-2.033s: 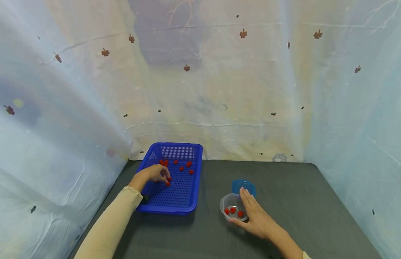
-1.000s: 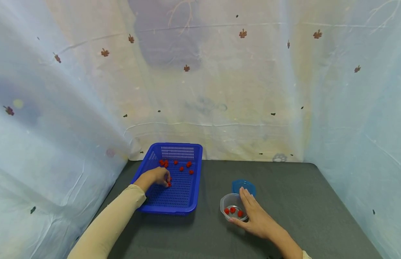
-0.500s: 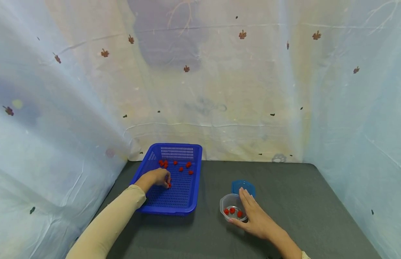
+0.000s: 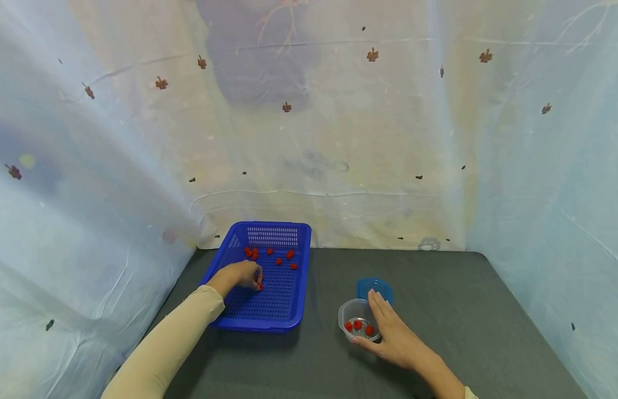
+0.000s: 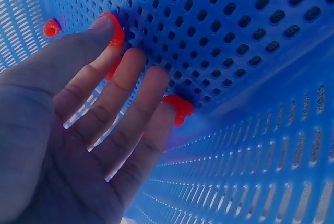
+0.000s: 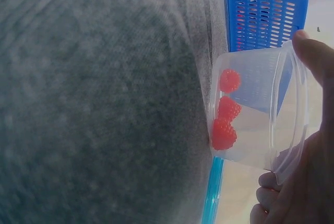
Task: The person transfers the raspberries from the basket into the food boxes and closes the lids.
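Note:
My left hand [image 4: 241,274] is inside the blue plastic basket [image 4: 261,323]. In the left wrist view, its thumb and forefinger pinch a raspberry [image 5: 117,32] against the perforated floor, while the other fingers stretch out loosely. Another raspberry [image 5: 179,109] shows just beyond the fingertips. On the right, my right hand [image 4: 396,337] holds a clear plastic tub [image 4: 350,311] by its rim, thumb on the near side and fingers across the far side. Several raspberries lie on the tub's bottom; one raspberry [image 6: 229,80] shows through the wall in the right wrist view.
A blue lid [image 4: 374,287] lies on the dark grey table [image 4: 428,282] behind the tub. Several more raspberries, such as one raspberry [image 4: 290,254], are scattered toward the basket's back. A patterned curtain [image 4: 329,144] surrounds the table's back and sides.
Over the last two seconds my left fingers close on a raspberry in the basket, and the hand shifts slightly. My right hand and the tub stay in place.

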Demonstrator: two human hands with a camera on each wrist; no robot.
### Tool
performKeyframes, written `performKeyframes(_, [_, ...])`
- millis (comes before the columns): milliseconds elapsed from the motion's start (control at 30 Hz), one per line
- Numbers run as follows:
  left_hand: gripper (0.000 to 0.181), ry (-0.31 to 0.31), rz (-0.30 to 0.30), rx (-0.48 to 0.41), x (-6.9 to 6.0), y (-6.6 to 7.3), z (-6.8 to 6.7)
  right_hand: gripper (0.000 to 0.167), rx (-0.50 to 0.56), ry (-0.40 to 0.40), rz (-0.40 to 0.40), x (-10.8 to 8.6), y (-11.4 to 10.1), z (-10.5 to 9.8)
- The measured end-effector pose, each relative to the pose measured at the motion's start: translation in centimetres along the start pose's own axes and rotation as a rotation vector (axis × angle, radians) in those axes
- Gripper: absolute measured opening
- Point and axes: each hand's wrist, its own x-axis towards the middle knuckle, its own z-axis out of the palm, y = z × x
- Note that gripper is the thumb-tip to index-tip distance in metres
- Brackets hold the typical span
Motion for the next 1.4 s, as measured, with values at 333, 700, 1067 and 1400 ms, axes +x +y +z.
performKeyframes(333, [0.015,0.024,0.058,-0.051,-0.5,0.2,-0.8,0.119,0.009,-0.014,0.009,-0.1,-0.1,0.0])
performKeyframes(700, [0.01,0.124,0.163,-0.135,-0.9,1.0,-2.5,0.119,0.036,-0.023,0.014,0.0,0.0,0.0])
performKeyframes(1067, [0.011,0.239,0.259,-0.176,-3.0,3.9,-3.6,0.119,0.028,-0.02,0.011,0.0,0.1,0.0])
performKeyframes(1400, [0.013,0.276,0.293,-0.203,-4.7,6.9,-3.6,0.118,0.029,-0.016,0.008,0.0,0.0,0.0])
